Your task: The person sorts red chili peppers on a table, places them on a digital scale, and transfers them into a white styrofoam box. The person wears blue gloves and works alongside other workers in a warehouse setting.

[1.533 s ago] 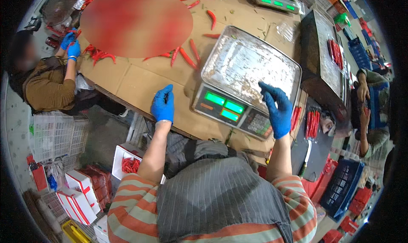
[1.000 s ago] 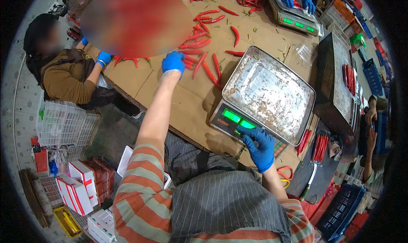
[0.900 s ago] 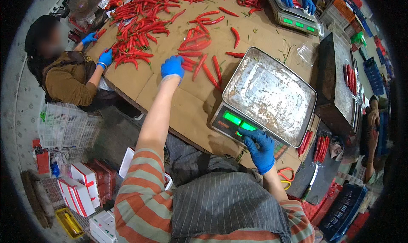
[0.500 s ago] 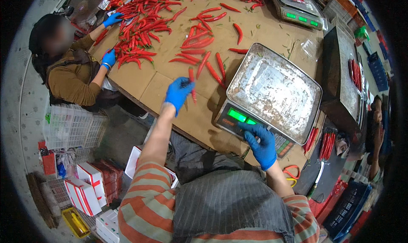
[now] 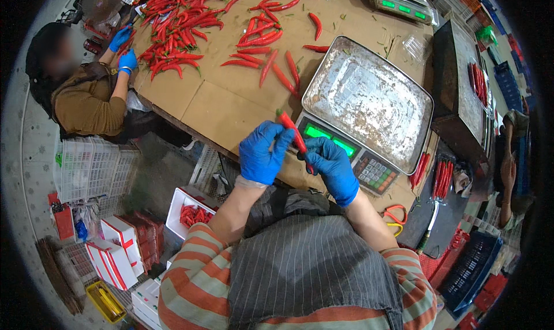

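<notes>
A red chilli [image 5: 293,128] with a green stem is held upright and slightly tilted in front of me, between my two blue-gloved hands. My left hand [image 5: 262,154] pinches its upper part, and my right hand [image 5: 332,171] closes on the lower end. Both are just in front of a scale with a lit green display and keypad [image 5: 372,171]. Its scuffed metal tray [image 5: 366,102] holds nothing. Loose chillies [image 5: 257,38] lie beyond my left hand on the cardboard-covered table [image 5: 202,116], near a large heap [image 5: 176,24] of them.
A co-worker [image 5: 86,110] at the left handles chillies in blue gloves; another person [image 5: 508,168] is at the far right. Right of me are a metal box [image 5: 450,99], bundled chillies [image 5: 443,171], a knife [image 5: 431,229] and scissors [image 5: 395,211]. A foam box [image 5: 176,211] of chillies stands below the table edge.
My left hand has picked a chilli off the table and brought it back toward me. My right hand has moved left from the scale's panel and taken hold of the same chilli.
</notes>
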{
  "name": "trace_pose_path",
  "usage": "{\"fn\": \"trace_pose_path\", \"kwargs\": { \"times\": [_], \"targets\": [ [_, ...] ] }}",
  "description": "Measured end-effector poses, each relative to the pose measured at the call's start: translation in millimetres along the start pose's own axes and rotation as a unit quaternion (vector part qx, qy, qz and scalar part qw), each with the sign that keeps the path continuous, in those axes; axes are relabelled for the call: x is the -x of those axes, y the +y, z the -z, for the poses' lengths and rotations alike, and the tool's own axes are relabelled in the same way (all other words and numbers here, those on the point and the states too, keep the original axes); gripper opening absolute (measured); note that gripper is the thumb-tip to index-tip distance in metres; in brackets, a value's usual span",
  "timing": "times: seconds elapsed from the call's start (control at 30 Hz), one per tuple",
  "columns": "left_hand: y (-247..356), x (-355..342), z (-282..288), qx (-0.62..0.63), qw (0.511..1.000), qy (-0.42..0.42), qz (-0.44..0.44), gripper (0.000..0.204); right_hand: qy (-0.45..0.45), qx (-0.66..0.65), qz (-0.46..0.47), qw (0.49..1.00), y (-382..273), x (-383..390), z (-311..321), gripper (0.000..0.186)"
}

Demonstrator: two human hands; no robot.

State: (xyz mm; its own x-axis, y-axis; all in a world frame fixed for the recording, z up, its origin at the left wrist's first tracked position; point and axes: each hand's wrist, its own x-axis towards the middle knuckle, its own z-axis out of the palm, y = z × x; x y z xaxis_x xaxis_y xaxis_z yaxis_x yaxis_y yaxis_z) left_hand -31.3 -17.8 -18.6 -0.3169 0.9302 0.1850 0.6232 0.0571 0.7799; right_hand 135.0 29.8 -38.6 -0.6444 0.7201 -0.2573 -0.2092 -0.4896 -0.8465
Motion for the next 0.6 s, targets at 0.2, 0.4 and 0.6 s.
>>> {"fn": "trace_pose_path", "kwargs": {
  "times": [0.2, 0.4, 0.6],
  "targets": [
    [-49, -11, 58, -0.263, 0.942, 0.206, -0.014, 0.012, -0.052, -0.102, -0.045, 0.992, -9, 0, 9, 0.026],
    [-48, 0, 51, 0.177, 0.974, 0.072, 0.121, 0.049, -0.119, -0.195, -0.094, 0.969, -3, -7, 15, 0.027],
    [12, -3, -8, 0.412, 0.906, -0.009, 0.095, 0.053, -0.089, -0.154, -0.112, 0.978, -2, -1, 8, 0.026]
  ]
}}
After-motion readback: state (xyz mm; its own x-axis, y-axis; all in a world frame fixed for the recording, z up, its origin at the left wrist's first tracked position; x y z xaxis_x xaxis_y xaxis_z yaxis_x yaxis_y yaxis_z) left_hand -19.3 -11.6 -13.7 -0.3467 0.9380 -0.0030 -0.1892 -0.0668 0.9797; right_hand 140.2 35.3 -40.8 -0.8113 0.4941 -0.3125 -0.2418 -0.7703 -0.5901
